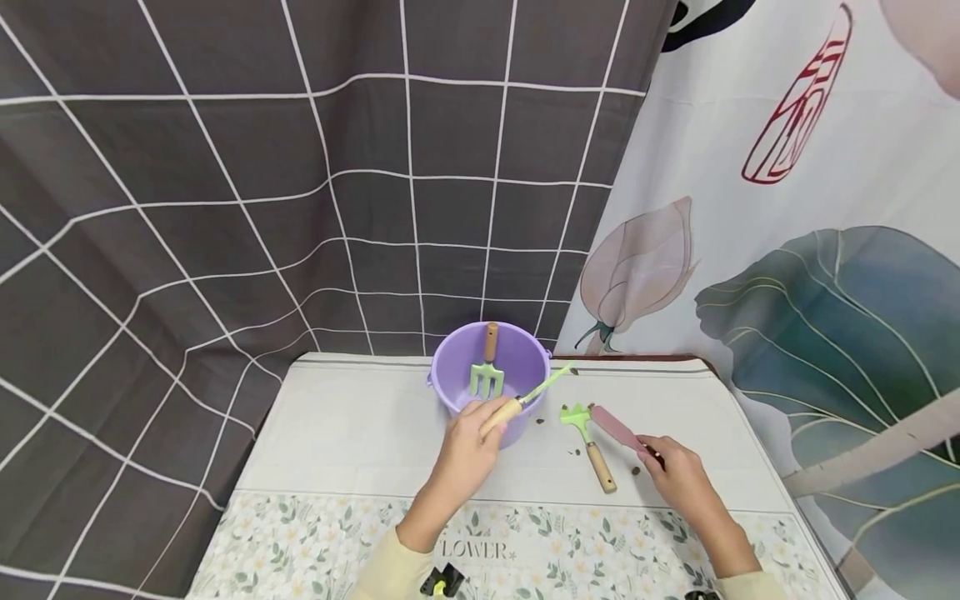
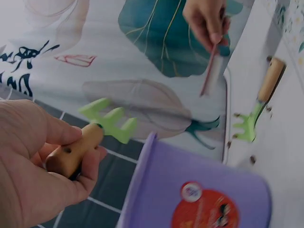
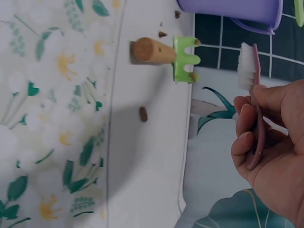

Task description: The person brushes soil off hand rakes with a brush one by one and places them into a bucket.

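My left hand (image 1: 467, 446) grips the wooden handle of a small green garden fork (image 2: 111, 118), held up over the near right part of a purple bucket (image 1: 448, 371). A second green garden fork (image 1: 488, 377) with a wooden handle stands inside the bucket, leaning on its far wall. In my right hand (image 1: 681, 473) is a pink brush (image 3: 256, 71) with white bristles, gripped by its handle above the right side of the table. Below and left of the brush, a green hand rake (image 1: 588, 442) with a wooden handle lies on the tabletop.
Small brown bits (image 3: 144, 114) lie scattered around the rake on the white table (image 1: 360, 425). A floral cloth (image 1: 300, 542) covers the near part. Behind the table hang a dark checked curtain (image 1: 450, 208) and a white curtain (image 1: 675, 150) with leaf prints.
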### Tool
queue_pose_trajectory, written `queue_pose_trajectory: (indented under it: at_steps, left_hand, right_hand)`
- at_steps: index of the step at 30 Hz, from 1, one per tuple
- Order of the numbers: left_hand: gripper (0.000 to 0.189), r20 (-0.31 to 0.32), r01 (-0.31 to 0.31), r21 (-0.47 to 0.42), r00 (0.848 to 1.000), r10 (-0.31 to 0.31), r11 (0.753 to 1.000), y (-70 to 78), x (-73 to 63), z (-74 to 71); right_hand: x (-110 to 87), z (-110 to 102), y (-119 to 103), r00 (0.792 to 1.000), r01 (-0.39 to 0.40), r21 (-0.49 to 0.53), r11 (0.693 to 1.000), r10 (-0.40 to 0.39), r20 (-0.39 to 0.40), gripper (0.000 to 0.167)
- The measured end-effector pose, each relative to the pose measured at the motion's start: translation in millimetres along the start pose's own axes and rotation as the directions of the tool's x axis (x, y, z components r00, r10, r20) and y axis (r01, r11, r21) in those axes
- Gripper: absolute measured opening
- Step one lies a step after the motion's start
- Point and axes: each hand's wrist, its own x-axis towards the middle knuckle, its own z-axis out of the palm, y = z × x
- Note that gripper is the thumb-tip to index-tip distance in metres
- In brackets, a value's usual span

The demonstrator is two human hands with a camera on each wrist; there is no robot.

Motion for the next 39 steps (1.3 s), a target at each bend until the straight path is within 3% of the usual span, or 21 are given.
queue_pose_trajectory:
  at_steps: [5, 14, 20, 28, 39]
  left_hand:
    - [0.033, -0.092, -0.077, 0.085, 0.992, 0.085, 0.993, 1.4, 5.3, -11.3]
    - [0.025, -0.202, -0.134, 0.131, 0.966, 0.159, 0.982, -3.0, 21.1, -33.8]
    - [0.023, -0.290, -0.119, 0.155, 0.943, 0.161, 0.981, -6.9, 30.7, -49.7]
    - [0.028, -0.312, -0.100, 0.149, 0.939, 0.143, 0.984, -13.6, 43.0, -60.0]
    - [0.031, -0.256, -0.085, 0.130, 0.960, 0.116, 0.988, -22.9, 66.3, -60.6]
  right_hand:
    - [-5.5, 5, 2, 0.999, -0.036, -0.003, 0.999, 0.036, 0.013, 0.028]
    - [-12.3, 8, 1, 0.997, -0.068, 0.005, 0.998, 0.067, 0.036, 0.031]
    - [-14.7, 9, 0, 0.996, -0.079, 0.014, 0.997, 0.078, 0.045, 0.030]
    - [-15.6, 9, -1, 0.996, -0.074, 0.026, 0.997, 0.073, 0.047, 0.031]
    - [-16.7, 10, 0, 0.995, -0.084, 0.014, 0.996, 0.083, 0.056, 0.030]
